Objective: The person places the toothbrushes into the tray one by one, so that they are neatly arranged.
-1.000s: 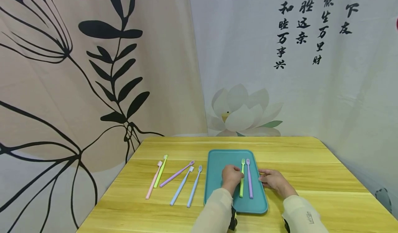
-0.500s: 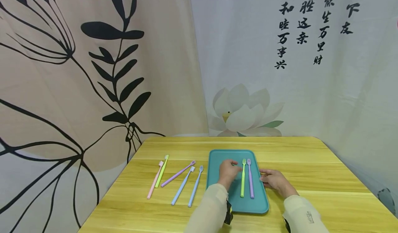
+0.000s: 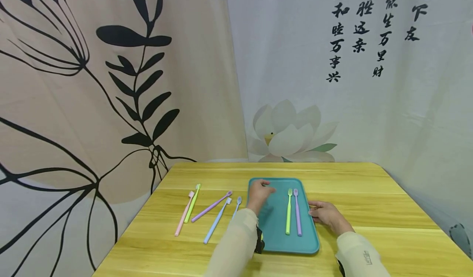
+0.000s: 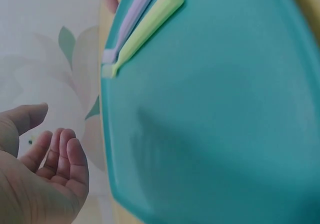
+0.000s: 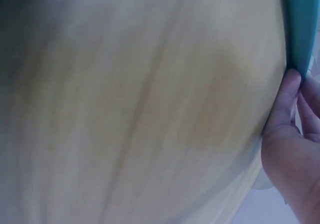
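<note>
On one wooden table (image 3: 369, 195), one pink toothbrush (image 3: 184, 214), one light-green toothbrush (image 3: 192, 205), one purple toothbrush (image 3: 212, 207) and two blue toothbrushes (image 3: 216, 223) are counted. On one teal tray (image 3: 275, 238), a second light-green toothbrush (image 3: 288, 213) and a second purple toothbrush (image 3: 297, 214) are found, so that seven toothbrushes are counted in all. One left hand (image 3: 259, 195) and one right hand (image 3: 328, 216) are also seen.

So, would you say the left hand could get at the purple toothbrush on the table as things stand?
Probably yes: the left hand looks empty, and nothing covers that purple toothbrush. The blue toothbrushes nearby lie flat, so it could likely pass above them.
</note>
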Available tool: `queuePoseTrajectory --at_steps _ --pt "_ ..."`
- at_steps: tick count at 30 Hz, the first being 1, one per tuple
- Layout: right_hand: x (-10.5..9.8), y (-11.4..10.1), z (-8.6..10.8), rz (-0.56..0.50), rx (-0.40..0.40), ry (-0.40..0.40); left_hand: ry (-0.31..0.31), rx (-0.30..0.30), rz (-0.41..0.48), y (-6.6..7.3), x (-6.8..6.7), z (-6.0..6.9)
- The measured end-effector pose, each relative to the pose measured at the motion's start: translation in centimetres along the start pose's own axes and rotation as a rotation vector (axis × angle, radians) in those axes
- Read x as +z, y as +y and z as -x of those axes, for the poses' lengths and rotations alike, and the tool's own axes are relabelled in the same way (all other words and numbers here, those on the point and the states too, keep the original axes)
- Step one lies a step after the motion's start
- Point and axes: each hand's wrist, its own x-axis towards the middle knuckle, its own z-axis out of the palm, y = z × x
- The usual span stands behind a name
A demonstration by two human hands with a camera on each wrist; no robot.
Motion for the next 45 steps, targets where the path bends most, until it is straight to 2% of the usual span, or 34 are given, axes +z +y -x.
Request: queuePoseTrajectory --at_steps 7,13,19,25,35,45 --pt "0.0 -0.1 0.0 -0.006 0.004 0.000 0.020 -0.015 -0.012 0.1 -1.8 -1.3" --pt "0.0 -0.2 0.0 -0.009 0.005 0.001 0.054 0.004 -0.008 -0.3 -4.0 -2.2" --pt "0.1 -0.1 0.2 -0.013 0.001 0.002 0.056 -0.006 0.026 -1.6 -6.5 -2.8" --pt "0.1 0.0 0.3 -0.025 0.001 0.013 0.061 -0.044 0.059 -2.6 -8.7 -3.3" --pt "0.1 -0.2 0.3 -0.041 0.007 0.010 0.113 -0.088 0.010 -4.3 -12.3 -4.1" --pt "0.1 -0.1 0.2 -0.028 0.022 0.004 0.145 -0.127 -0.006 -6.1 -15.9 -4.1"
